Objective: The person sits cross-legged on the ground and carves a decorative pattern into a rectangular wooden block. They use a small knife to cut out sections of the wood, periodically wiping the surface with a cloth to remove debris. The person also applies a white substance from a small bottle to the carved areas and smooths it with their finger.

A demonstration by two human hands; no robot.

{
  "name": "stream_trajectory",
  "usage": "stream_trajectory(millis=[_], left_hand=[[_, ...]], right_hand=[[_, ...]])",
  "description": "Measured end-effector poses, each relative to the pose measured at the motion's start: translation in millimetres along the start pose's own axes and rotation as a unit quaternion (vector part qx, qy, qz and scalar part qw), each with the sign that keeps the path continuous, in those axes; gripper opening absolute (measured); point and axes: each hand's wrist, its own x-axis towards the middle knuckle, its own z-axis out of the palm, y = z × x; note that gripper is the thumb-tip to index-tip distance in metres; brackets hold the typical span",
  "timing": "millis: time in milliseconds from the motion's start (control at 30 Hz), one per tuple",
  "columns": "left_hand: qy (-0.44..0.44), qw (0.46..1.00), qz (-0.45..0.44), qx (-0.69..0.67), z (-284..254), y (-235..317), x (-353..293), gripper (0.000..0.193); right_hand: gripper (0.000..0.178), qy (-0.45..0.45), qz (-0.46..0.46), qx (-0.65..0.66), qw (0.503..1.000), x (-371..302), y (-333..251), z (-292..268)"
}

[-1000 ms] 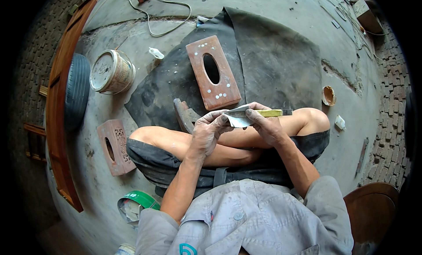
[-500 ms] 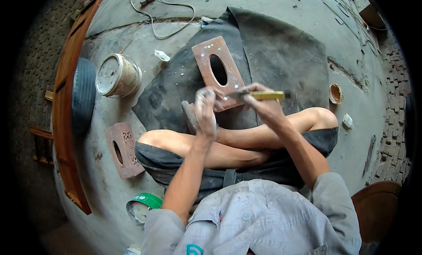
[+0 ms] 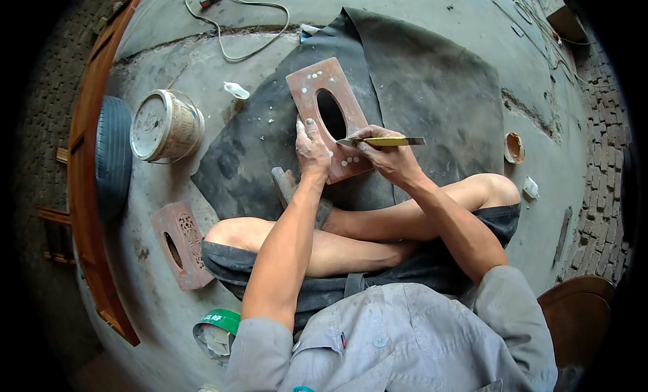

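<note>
A reddish-brown tissue box [image 3: 310, 98] with an oval opening lies tilted in front of my crossed legs, white dots dabbed at both ends of its top. My left hand [image 3: 312, 151] grips its left long side near the lower end. In my right hand [image 3: 391, 157] is a putty knife [image 3: 395, 141] with a yellow handle, held like a pen. Its blade points left, at the box top just below the opening; whether it touches is hard to see. Chalky residue marks my left fingers.
A dark rubber sheet [image 3: 439, 88] spreads beneath the box. To the left are a dirty bucket [image 3: 183, 130], a tyre [image 3: 113, 155] and a carved tissue box [image 3: 192, 274]. A white bottle [image 3: 236, 90] lies beyond; a round container [image 3: 514, 148] sits at right.
My left hand has gone from hovering over the box's near end to gripping its left side. The putty knife has moved slightly left and down, its blade now at the opening's lower edge.
</note>
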Motion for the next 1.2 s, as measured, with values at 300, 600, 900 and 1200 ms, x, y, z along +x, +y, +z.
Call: stream_trajectory(millis=[300, 600, 900, 1200], left_hand=[[-0.011, 0.998, -0.02, -0.052, -6, 18, -6, 0.073], [-0.007, 1.0, 0.009, 0.006, -7, 11, -3, 0.075], [-0.021, 1.0, -0.012, 0.001, -5, 1, 2, 0.069], [-0.044, 0.999, -0.003, 0.027, -10, 15, 0, 0.067]], right_hand=[[0.011, 0.029, -0.031, -0.009, 0.999, 4, -2, 12], [0.012, 0.057, -0.034, -0.026, 0.997, 12, 2, 26], [0.012, 0.101, -0.043, -0.01, 0.994, 19, 4, 39], [0.014, 0.152, -0.008, -0.062, 0.986, 23, -3, 52]])
